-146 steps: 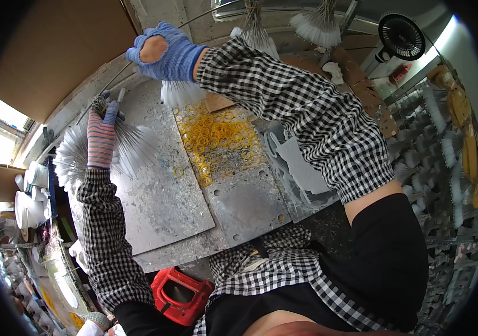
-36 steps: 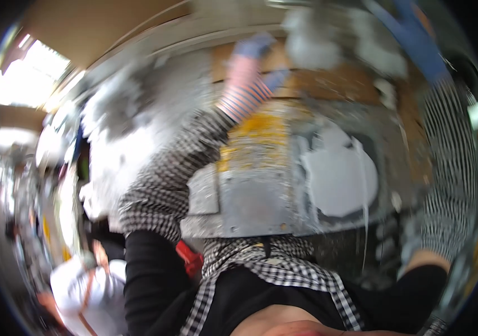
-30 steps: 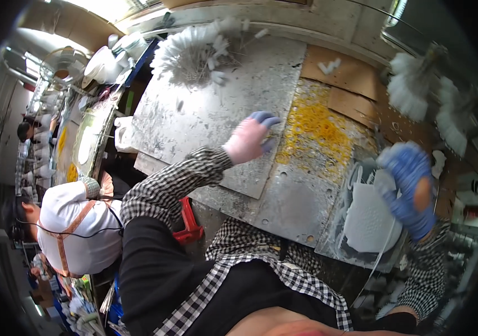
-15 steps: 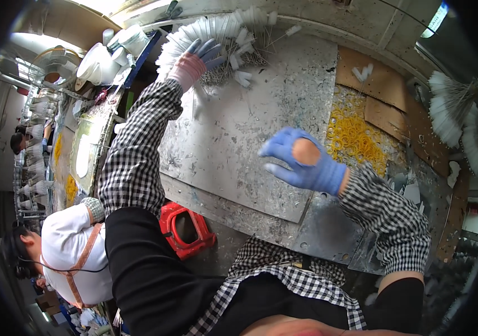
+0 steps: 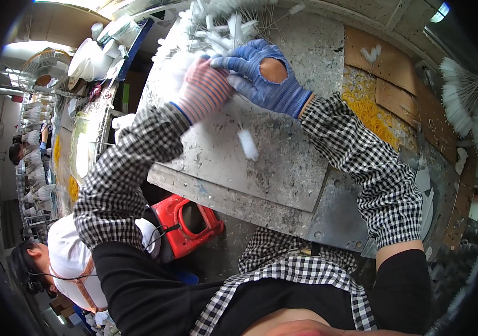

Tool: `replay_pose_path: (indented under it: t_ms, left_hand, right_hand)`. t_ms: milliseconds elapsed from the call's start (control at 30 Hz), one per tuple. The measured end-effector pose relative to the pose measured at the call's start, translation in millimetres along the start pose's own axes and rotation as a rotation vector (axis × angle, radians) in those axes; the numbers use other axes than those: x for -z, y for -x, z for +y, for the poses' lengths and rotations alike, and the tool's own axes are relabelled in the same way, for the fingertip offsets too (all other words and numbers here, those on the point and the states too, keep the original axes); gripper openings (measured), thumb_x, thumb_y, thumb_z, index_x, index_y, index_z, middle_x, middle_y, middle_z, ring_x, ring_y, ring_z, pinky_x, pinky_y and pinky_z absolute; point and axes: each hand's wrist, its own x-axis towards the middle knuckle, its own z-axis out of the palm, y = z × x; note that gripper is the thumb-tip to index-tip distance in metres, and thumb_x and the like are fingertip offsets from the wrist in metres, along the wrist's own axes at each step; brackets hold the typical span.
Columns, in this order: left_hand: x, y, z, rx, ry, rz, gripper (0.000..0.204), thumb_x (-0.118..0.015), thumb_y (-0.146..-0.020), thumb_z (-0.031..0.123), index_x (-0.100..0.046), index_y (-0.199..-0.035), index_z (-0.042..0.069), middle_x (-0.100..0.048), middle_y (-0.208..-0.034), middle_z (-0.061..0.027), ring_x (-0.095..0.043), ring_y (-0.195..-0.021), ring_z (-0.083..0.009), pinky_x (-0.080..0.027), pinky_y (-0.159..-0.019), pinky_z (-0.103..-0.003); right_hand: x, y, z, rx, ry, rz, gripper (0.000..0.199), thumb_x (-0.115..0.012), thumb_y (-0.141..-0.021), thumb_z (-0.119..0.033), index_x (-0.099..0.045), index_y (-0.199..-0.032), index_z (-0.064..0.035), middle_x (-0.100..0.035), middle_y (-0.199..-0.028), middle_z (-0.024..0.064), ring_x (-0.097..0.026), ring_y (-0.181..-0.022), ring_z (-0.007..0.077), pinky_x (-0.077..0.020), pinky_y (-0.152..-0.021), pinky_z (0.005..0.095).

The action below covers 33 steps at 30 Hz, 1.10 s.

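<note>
My left hand [image 5: 202,89], in a pink-and-blue striped glove, is closed at the near edge of a pile of white bristle brushes [image 5: 233,31]. Blurred white bristles show beside its fingers. My right hand [image 5: 267,75], in a blue glove with a round hole on the back, meets it from the right. Its fingers are bent and pressed together against the left glove; whatever they grip is hidden. Below both hands a single white brush [image 5: 248,145] points toward me, its thin wire running up toward the left glove. Whether it is held or loose I cannot tell.
Yellow rings [image 5: 370,115] lie on the worktable [image 5: 261,173] at right, beside brown cardboard [image 5: 396,101]. More brushes [image 5: 457,95] stand at the far right. A red stool [image 5: 197,224] is below the table's front edge. A person in white [image 5: 71,263] works at left.
My left hand has come back from the brush pile toward me and closed. My right hand has moved up and left to meet it. A single brush now shows below them.
</note>
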Motion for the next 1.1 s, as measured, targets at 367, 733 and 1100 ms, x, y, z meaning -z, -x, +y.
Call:
replay_pose_path:
  t_ms: [367, 733, 1100]
  left_hand:
    - [-34, 57, 53, -0.056, 0.116, 0.248, 0.051, -0.052, -0.093, 0.015, -0.048, -0.144, 0.013, -0.063, -0.111, -0.0086, -0.061, -0.109, -0.026, -0.043, -0.105, -0.043]
    - [-24, 32, 51, -0.021, -0.072, -0.125, 0.074, -0.07, -0.079, 0.02, -0.044, -0.147, 0.007, -0.047, -0.144, -0.0168, -0.045, -0.134, -0.0334, -0.04, -0.109, -0.05]
    - [-6, 31, 57, 0.049, 0.042, -0.282, 0.102, -0.077, -0.081, 0.031, -0.017, -0.161, 0.015, -0.033, -0.158, -0.0226, -0.037, -0.144, -0.04, -0.035, -0.115, -0.054]
  right_hand:
    - [14, 69, 46, -0.244, 0.241, -0.505, 0.025, -0.06, -0.099, -0.024, -0.071, -0.112, -0.005, -0.069, -0.099, 0.012, -0.065, -0.091, 0.0276, -0.0543, -0.085, 0.0392]
    - [40, -46, 34, 0.199, 0.059, -0.319, 0.026, -0.064, -0.091, -0.026, -0.068, -0.109, -0.0076, -0.066, -0.095, 0.0159, -0.063, -0.087, 0.0331, -0.0515, -0.08, 0.0399]
    - [79, -15, 95, 0.497, 0.469, -0.283, 0.011, -0.065, -0.086, -0.019, -0.062, -0.08, -0.011, -0.06, -0.083, 0.0097, -0.062, -0.08, 0.0292, -0.0506, -0.069, 0.0424]
